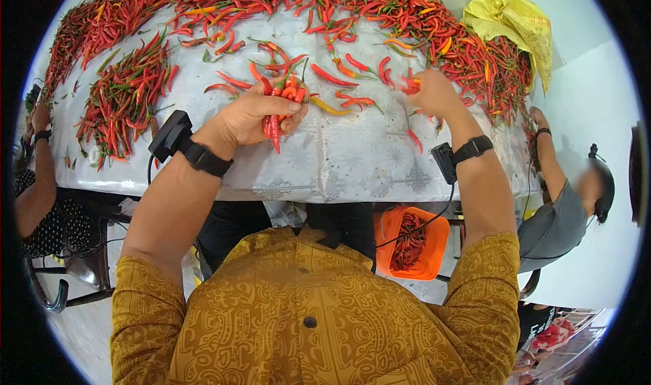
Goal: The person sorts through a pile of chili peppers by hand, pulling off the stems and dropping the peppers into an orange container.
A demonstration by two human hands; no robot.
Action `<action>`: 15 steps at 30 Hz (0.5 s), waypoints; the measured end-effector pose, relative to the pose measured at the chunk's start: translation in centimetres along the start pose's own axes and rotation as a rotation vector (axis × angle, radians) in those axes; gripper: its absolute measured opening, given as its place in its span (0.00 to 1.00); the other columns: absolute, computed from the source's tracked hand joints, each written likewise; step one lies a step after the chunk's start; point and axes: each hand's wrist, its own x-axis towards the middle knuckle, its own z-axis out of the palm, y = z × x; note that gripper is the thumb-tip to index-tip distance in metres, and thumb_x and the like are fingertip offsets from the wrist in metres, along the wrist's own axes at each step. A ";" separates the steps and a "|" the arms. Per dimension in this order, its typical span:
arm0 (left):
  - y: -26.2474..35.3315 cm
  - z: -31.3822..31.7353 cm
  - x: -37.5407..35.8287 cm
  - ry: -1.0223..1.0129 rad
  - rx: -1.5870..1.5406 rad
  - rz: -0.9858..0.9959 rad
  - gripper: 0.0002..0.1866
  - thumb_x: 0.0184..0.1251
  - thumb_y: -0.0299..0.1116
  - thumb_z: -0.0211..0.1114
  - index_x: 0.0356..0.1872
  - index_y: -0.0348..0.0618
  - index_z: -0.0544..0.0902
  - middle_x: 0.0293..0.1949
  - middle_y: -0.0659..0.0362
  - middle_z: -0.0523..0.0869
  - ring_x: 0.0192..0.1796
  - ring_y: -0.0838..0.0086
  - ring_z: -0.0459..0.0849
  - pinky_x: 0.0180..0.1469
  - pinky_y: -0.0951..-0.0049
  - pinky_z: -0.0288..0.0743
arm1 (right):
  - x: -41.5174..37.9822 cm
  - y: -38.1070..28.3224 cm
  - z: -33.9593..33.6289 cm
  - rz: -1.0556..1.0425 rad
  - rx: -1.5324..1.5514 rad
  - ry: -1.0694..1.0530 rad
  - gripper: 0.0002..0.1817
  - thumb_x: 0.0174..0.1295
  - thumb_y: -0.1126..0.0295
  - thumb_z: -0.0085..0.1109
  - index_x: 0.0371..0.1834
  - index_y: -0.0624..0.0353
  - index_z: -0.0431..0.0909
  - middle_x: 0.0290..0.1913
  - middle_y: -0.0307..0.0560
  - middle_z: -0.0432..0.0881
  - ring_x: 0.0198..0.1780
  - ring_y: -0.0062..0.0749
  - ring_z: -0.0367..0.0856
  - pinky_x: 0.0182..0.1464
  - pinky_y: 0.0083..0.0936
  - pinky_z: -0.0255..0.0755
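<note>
My left hand (254, 117) is wrapped around a bunch of red chili peppers (273, 130), their tips and stems sticking out between the fingers. Farther right, my right hand (435, 93) has its fingertips closed on a red chili pepper (410, 84), which is slightly blurred. Loose chilies lie on the cloth between my hands, among them a yellow-orange chili (329, 107) and a red chili (332, 74). Left of my left hand sits a separate pile of chilies (125, 97) with green stems.
A large heap of chilies (380, 8) curves along the far side of the silvery tablecloth (325, 175). A yellow sack (515, 29) stands at the right. Below the table edge, an orange container (430, 249) holds red chilies. People sit at both sides, including a person in a grey shirt (556, 229).
</note>
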 end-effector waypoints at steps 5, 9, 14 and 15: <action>0.0 -0.2 0.1 -0.056 0.000 0.007 0.10 0.58 0.28 0.64 0.39 0.40 0.74 0.24 0.60 0.75 0.22 0.77 0.73 0.26 0.76 0.67 | -1.2 -3.2 -1.8 0.079 0.402 0.014 0.16 0.40 0.66 0.63 0.32 0.66 0.78 0.25 0.56 0.78 0.26 0.45 0.75 0.32 0.35 0.68; 0.0 0.2 -0.1 -0.060 0.061 0.032 0.11 0.59 0.33 0.63 0.38 0.42 0.72 0.23 0.62 0.73 0.24 0.79 0.71 0.26 0.77 0.62 | -1.5 -6.7 -1.6 -0.131 0.254 0.008 0.15 0.41 0.66 0.63 0.31 0.63 0.79 0.22 0.52 0.78 0.25 0.34 0.76 0.31 0.31 0.70; -0.1 -0.3 -0.1 -0.008 0.001 0.068 0.10 0.60 0.33 0.63 0.39 0.43 0.73 0.23 0.62 0.74 0.25 0.78 0.72 0.28 0.77 0.65 | -2.2 -6.8 -1.8 -0.140 0.596 0.088 0.12 0.44 0.68 0.64 0.31 0.63 0.79 0.23 0.47 0.80 0.25 0.27 0.79 0.29 0.28 0.72; 0.0 0.4 -0.2 -0.008 0.009 0.072 0.10 0.60 0.33 0.63 0.39 0.43 0.73 0.23 0.62 0.74 0.25 0.78 0.72 0.28 0.77 0.65 | -3.0 -7.5 -1.6 -0.105 0.984 0.149 0.11 0.46 0.71 0.63 0.32 0.64 0.79 0.24 0.46 0.80 0.25 0.26 0.78 0.28 0.26 0.72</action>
